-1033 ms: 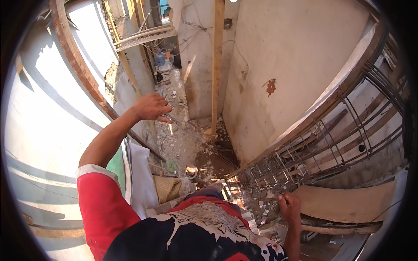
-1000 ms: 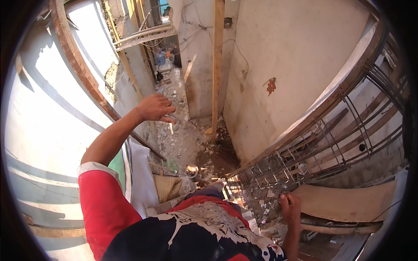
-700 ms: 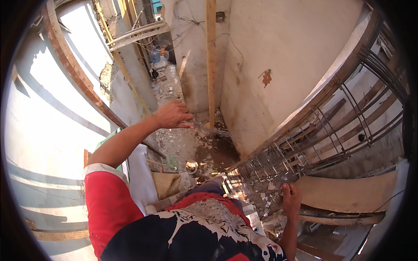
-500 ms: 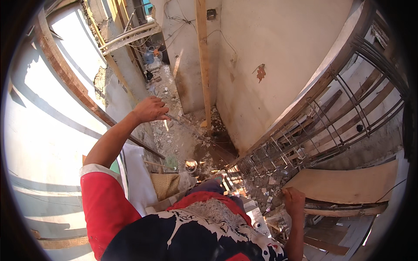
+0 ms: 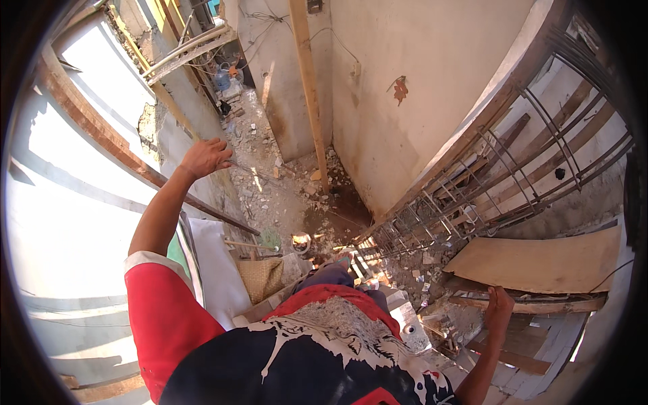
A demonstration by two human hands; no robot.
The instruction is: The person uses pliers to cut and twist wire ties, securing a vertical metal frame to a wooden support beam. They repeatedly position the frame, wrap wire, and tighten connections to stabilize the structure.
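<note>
My left hand (image 5: pixel 208 158) is out in front at the left, its fingers pinched together. From its fingertips a thin wire (image 5: pixel 251 169) runs toward the middle of the passage, where it fades against the rubble. Low at the right, my right hand (image 5: pixel 499 307) is closed, above stacked planks and near a brown plywood sheet (image 5: pixel 540 263). Whatever its fingers hold is too small to make out. A long cage of steel reinforcing bars (image 5: pixel 466 189) slants across the right side, between my two hands.
A wooden post (image 5: pixel 311 101) stands against the plastered wall (image 5: pixel 418 47). Rubble (image 5: pixel 270 158) covers the ground ahead. On the left, a long timber (image 5: pixel 108 135) runs along white sheeting. A woven sack (image 5: pixel 262 277) and a white block with a hole (image 5: pixel 410 324) lie near my legs.
My hands have moved farther apart: the left one outward to the left and slightly up, the right one outward to the right. The view has shifted a little.
</note>
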